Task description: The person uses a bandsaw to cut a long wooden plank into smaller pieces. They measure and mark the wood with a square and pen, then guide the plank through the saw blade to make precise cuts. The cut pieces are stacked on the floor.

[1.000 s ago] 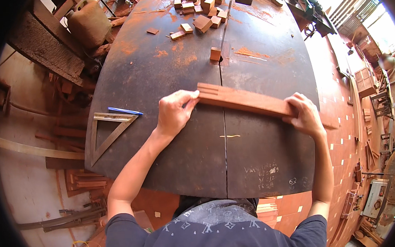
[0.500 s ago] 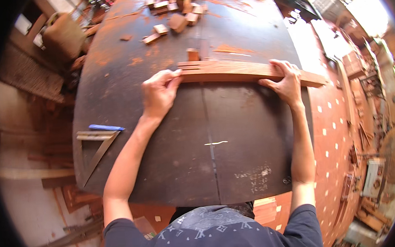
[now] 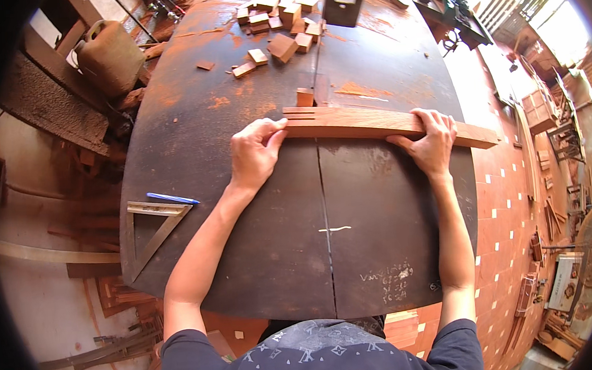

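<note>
A long reddish wooden bar (image 3: 360,121) lies crosswise on a dark tabletop (image 3: 272,234), with narrow slots cut in its left end. The thumb and fingers of my left hand (image 3: 257,153) pinch that slotted end. Further right, my right hand (image 3: 432,139) grips the bar, fingers over the top and thumb along the near side. The bar's right end reaches past the table's right edge. Just behind the left part of the bar stands a small wooden block (image 3: 305,97), close to a straight seam running through the table.
Several small wood offcuts (image 3: 282,48) and sawdust lie at the far side, near a dark upright metal part (image 3: 346,4). A triangular metal square (image 3: 152,242) and a blue pen (image 3: 173,198) rest at the left edge. A plastic jerrycan (image 3: 108,57) stands beyond the table.
The whole view has shifted, so the table and everything on it appear slightly lower and further right. Both hands keep their hold, and the bar has not visibly moved on the table.
</note>
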Demonstrator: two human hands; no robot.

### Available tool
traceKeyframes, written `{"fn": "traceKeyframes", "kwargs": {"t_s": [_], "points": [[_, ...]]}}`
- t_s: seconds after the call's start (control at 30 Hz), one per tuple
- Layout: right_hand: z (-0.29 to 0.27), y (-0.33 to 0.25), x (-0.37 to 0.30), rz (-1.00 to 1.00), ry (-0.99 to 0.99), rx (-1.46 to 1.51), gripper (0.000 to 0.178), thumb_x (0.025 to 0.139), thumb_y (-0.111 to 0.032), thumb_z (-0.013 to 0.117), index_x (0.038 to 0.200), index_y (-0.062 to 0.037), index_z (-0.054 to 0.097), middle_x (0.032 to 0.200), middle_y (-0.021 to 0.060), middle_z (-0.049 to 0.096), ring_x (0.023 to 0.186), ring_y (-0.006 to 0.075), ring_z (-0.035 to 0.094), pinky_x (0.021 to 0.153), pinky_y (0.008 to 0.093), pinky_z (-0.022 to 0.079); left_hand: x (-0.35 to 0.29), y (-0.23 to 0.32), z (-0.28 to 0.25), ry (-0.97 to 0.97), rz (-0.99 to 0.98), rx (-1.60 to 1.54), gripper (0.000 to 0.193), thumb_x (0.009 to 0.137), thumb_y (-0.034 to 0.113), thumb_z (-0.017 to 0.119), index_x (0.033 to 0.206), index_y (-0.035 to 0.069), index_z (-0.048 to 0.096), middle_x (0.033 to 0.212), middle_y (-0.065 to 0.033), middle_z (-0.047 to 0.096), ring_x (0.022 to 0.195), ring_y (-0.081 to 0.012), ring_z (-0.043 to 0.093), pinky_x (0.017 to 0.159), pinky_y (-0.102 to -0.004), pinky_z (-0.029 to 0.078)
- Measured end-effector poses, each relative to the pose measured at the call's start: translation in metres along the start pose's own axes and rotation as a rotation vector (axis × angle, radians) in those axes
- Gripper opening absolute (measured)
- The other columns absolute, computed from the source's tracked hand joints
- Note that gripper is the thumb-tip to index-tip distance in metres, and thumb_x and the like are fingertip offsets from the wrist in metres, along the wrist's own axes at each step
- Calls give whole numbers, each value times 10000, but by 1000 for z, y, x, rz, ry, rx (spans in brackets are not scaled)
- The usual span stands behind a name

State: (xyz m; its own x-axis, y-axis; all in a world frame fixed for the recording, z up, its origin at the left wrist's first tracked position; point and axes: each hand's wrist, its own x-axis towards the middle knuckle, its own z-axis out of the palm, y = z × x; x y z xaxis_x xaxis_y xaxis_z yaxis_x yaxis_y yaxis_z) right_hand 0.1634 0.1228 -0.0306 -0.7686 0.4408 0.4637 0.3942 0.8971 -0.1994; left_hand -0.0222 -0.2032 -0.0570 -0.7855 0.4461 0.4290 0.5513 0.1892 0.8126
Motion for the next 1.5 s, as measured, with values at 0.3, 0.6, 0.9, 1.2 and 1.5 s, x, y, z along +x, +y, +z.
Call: {"fn": "traceKeyframes", "kwargs": {"t_s": [0.3,0.6,0.9,1.2,1.5], "points": [[10,2,14,-22,43,16,800,611,-711,940,1122,-120,768,1085,47,722,1138,256,658,1185,488,317,16,-5,2,-1,-34,-1,105,937,-6,816,1039,-1,788,1020,-101,838,851,-119,792,677,-268,581],[15,4,26,-28,40,12,802,614,-711,944,1120,-113,769,1083,51,723,1131,258,658,1183,489,312,24,-10,8,24,-50,-35,91,937,3,821,1013,-13,774,1065,-108,839,852,-126,793,690,-271,592],[16,4,29,-41,55,2,800,606,-695,957,1119,-111,768,1090,52,727,1135,258,655,1167,489,319,25,-9,9,37,-51,-56,97,942,8,819,1036,-3,795,1040,-105,836,852,-124,790,698,-269,594],[19,6,30,-49,51,-3,820,600,-698,957,1138,-110,766,1104,58,731,1151,256,651,1171,492,321,25,-10,9,43,-41,-41,121,941,22,827,1058,2,805,1013,-89,832,849,-116,783,692,-262,582],[20,8,30,-44,44,-11,836,607,-728,942,1142,-111,763,1104,56,726,1163,256,645,1165,499,319,24,-10,11,60,-41,-35,133,943,27,828,1073,10,808,994,-84,827,838,-124,787,685,-266,583]]}}
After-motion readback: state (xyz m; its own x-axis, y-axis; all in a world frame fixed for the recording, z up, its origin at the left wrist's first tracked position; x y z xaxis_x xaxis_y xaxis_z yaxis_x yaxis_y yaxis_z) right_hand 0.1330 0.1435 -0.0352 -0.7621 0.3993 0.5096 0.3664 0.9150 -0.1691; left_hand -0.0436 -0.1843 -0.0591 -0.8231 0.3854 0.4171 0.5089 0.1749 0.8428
